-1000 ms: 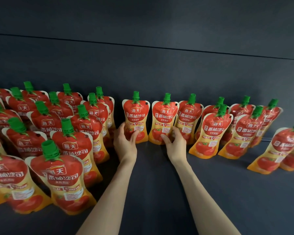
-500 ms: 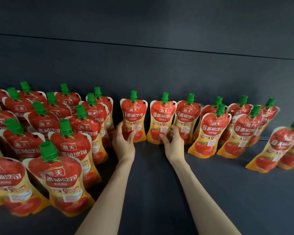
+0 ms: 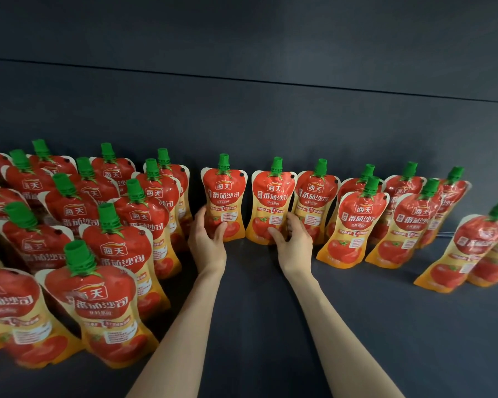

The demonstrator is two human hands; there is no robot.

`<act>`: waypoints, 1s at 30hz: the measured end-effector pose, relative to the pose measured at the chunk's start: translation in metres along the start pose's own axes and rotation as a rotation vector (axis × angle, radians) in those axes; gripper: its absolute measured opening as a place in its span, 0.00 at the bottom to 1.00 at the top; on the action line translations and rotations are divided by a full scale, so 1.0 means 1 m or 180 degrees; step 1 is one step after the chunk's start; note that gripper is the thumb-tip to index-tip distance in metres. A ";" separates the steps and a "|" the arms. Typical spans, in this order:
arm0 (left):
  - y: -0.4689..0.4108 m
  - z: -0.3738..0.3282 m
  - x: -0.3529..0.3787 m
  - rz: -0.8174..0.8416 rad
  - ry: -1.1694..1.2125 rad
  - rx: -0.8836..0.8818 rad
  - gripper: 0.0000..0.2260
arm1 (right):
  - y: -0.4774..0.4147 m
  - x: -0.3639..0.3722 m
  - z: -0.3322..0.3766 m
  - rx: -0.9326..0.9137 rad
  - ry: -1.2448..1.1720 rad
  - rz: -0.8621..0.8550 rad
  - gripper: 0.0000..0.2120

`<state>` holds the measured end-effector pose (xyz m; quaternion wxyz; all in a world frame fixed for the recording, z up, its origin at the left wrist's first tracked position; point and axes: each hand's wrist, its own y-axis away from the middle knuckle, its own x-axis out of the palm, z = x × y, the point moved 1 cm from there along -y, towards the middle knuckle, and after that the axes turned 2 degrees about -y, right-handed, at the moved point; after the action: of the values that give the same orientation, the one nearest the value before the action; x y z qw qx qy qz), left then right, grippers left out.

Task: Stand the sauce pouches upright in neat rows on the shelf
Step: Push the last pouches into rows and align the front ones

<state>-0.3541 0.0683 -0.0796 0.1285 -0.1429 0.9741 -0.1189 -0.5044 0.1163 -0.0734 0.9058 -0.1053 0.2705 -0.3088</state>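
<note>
Over the dark shelf (image 3: pixel 265 326), the left hand (image 3: pixel 209 244) is curling round the base of one upright sauce pouch (image 3: pixel 224 193), while the right hand (image 3: pixel 295 248) is gripping the neighbouring pouch (image 3: pixel 273 196), both standing in the back row near the wall (image 3: pixel 242 116).

The sauce pouches (image 3: pixel 224 202) were glossy printed plastic film, catching the light, with ridged green plastic caps (image 3: pixel 223 162). The dark shelf (image 3: pixel 385 326) and back wall (image 3: pixel 270 110) looked matt and smooth.
</note>
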 end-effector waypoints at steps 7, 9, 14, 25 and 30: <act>-0.002 0.002 0.000 0.0031 -0.0011 -0.0012 0.24 | 0.001 -0.001 0.001 0.0069 -0.0075 0.0025 0.25; -0.001 0.003 0.000 0.0049 -0.0014 -0.0017 0.24 | 0.001 -0.001 0.002 0.0064 -0.0066 0.0035 0.24; 0.002 0.001 -0.002 0.0052 -0.0150 -0.0086 0.25 | 0.003 -0.001 0.003 0.0144 -0.0062 0.0025 0.25; 0.045 -0.018 -0.007 0.0114 -0.0165 0.0239 0.15 | 0.033 -0.055 0.010 -0.0132 -0.0006 -0.0471 0.10; 0.071 -0.060 0.019 0.0566 0.0004 0.0622 0.12 | 0.035 -0.107 0.010 -0.0252 -0.0136 -0.0992 0.05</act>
<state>-0.4061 0.1399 -0.0465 0.1512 -0.0428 0.9668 -0.2015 -0.5522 0.2100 -0.0324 0.8476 -0.1881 0.2435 -0.4323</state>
